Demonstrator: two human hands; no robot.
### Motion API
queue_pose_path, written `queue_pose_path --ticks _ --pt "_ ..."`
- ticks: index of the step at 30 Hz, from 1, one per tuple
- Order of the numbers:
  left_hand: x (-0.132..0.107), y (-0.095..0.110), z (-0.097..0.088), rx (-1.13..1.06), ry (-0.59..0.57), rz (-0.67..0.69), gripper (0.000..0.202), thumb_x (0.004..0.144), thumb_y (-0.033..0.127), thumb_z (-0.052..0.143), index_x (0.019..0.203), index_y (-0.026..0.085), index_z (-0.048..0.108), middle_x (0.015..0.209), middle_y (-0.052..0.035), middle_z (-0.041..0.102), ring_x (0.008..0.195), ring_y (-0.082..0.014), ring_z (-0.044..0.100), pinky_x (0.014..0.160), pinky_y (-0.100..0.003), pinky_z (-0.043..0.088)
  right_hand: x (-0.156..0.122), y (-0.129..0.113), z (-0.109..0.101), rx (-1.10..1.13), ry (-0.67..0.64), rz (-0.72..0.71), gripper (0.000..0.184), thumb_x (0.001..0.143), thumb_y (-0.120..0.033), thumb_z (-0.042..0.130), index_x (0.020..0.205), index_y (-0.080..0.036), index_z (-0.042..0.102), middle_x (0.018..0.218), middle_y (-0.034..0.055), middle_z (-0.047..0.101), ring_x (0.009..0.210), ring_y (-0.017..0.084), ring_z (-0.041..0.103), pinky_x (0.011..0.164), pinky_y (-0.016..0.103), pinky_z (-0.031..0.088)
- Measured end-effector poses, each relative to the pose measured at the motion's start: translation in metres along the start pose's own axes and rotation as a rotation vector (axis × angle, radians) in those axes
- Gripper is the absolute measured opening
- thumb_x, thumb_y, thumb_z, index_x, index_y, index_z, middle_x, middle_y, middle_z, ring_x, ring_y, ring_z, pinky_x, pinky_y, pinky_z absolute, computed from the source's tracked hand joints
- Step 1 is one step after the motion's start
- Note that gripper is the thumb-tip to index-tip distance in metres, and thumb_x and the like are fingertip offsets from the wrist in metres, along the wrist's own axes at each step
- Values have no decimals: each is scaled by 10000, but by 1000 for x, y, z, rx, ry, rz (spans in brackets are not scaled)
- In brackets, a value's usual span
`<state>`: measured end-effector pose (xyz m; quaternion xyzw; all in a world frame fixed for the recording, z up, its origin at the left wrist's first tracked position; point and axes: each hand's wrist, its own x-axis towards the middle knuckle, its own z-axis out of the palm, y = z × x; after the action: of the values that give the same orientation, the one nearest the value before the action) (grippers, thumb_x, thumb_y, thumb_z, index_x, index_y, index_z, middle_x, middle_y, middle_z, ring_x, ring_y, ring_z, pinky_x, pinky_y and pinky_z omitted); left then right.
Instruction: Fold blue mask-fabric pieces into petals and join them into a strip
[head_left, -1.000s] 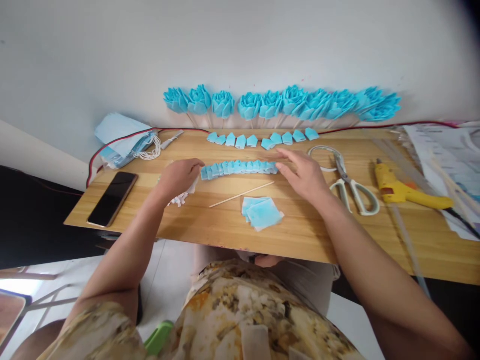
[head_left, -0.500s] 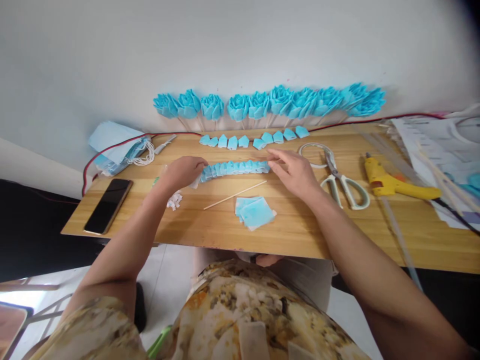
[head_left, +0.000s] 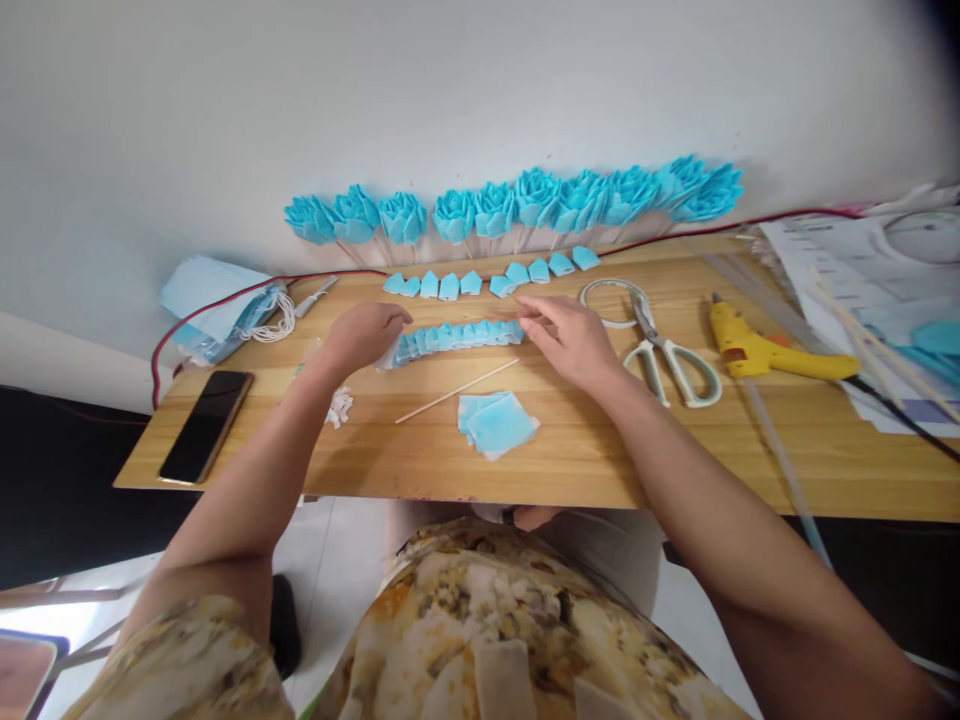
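Observation:
A row of overlapping folded light-blue petals (head_left: 459, 338) lies across the middle of the wooden table between my two hands. At the row's left end is my left hand (head_left: 366, 335), its fingers loosely bent and partly hidden; a whitish, thin piece shows under it. My right hand (head_left: 564, 335) is at the other end, thumb and fingers apart, fingertips close to the last petals; contact is hard to make out. Nearer me lie a thin wooden stick (head_left: 457, 391) and a small stack of blue fabric pieces (head_left: 498, 424). Behind is a spaced line of folded petals (head_left: 448, 288).
Blue flowers on sticks (head_left: 536, 198) lean along the wall. To the right are scissors (head_left: 671, 370), a tape roll (head_left: 600, 300), a yellow glue gun (head_left: 780, 355) and papers (head_left: 810, 260). To the left are a phone (head_left: 206, 427), masks (head_left: 214, 295) and white scraps (head_left: 340, 405).
The view has shifted slightly, moving the table's contents leftward in the picture. My left hand sits a little farther from the row's left end. My right hand stays at the right end.

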<state>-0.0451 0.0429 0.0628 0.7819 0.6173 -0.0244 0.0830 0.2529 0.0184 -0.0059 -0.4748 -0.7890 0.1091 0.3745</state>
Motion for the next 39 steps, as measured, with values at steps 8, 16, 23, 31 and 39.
queue_pose_path --ticks 8,16,23,31,39 --pt "8 16 -2 33 -49 23 505 941 308 309 1202 221 732 1314 -37 708 1203 -244 640 1009 -307 483 0 -3 -2 11 -5 16 361 962 -332 518 1262 -212 679 1103 89 770 1063 284 692 959 464 519" --pt "13 27 1 30 -103 55 512 925 258 310 1209 199 731 1309 -55 710 1208 -260 643 1020 -328 477 1 -3 -3 12 -13 26 369 965 -323 513 1267 -193 681 1100 99 767 1066 282 688 953 445 518" --pt "16 36 0 -9 -52 92 507 932 261 300 1196 203 729 1325 -47 701 1220 -249 635 1041 -332 467 1 -6 -6 12 -24 28 367 967 -315 503 1264 -196 682 1118 104 764 1057 290 682 953 454 508" --pt "19 52 2 -12 -29 126 506 952 262 293 1214 184 719 1347 -57 687 1220 -262 633 1033 -343 465 2 -7 -6 -6 -19 31 359 982 -302 504 1266 -176 683 1171 117 751 1090 281 676 962 428 502" --pt "26 58 6 -33 -43 138 464 957 266 333 1165 226 745 1302 -58 713 1207 -263 642 1001 -335 478 3 -9 -8 0 -21 29 360 984 -283 507 1265 -147 685 1172 137 749 1086 283 677 958 427 499"
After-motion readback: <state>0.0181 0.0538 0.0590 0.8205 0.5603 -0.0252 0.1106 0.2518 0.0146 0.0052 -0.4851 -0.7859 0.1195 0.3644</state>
